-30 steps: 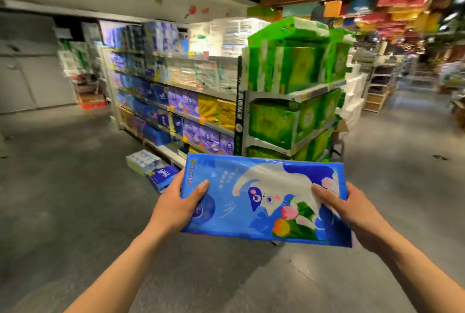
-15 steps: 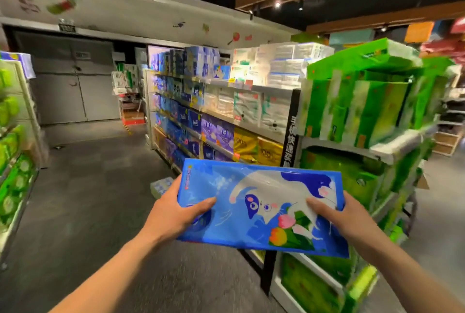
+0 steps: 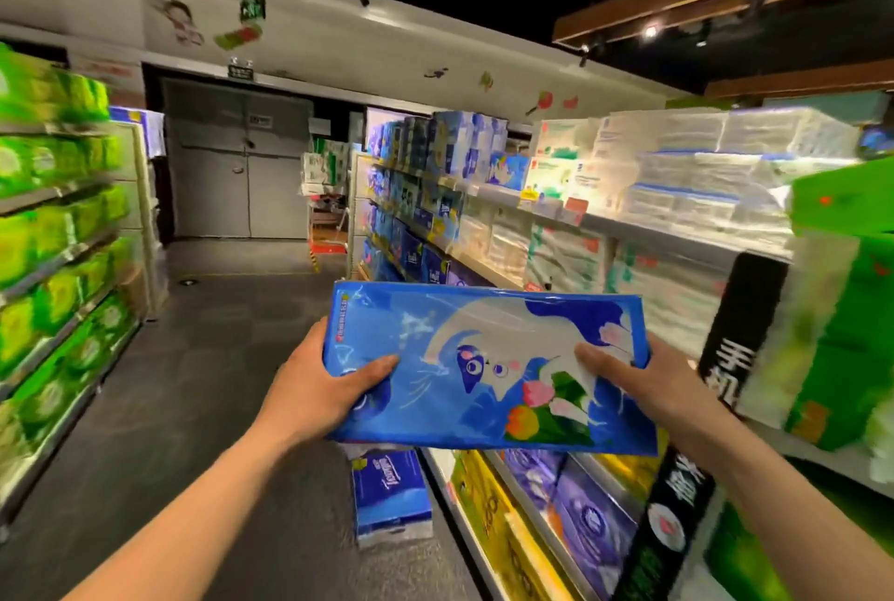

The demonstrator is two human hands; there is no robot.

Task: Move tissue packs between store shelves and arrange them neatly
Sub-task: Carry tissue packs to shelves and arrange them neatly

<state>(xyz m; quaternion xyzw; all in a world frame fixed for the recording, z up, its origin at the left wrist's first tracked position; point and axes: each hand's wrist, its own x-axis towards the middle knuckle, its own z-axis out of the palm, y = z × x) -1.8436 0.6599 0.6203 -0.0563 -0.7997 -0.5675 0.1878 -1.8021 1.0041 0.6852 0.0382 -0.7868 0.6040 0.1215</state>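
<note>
pack: blue cat-print tissue pack (image 3: 484,339), carried flat in mid-air over the aisle, on no shelf, just beside the right-hand shelving (image 3: 513,203)
left hand: left hand (image 3: 314,387) clamps the pack's left short end, thumb on the top face, fingers hidden underneath
right hand: right hand (image 3: 648,383) does the same at the right short end
weight: probably light; two hands look like control, not load
stiffness: soft bundle in film, likely sags if held by one end
surface: glossy wrap, probably slick under a pinch
hold: both short ends, or a palm under the middle
nearby: a blue floor pack (image 3: 387,494) stands at the shelving's foot
</note>
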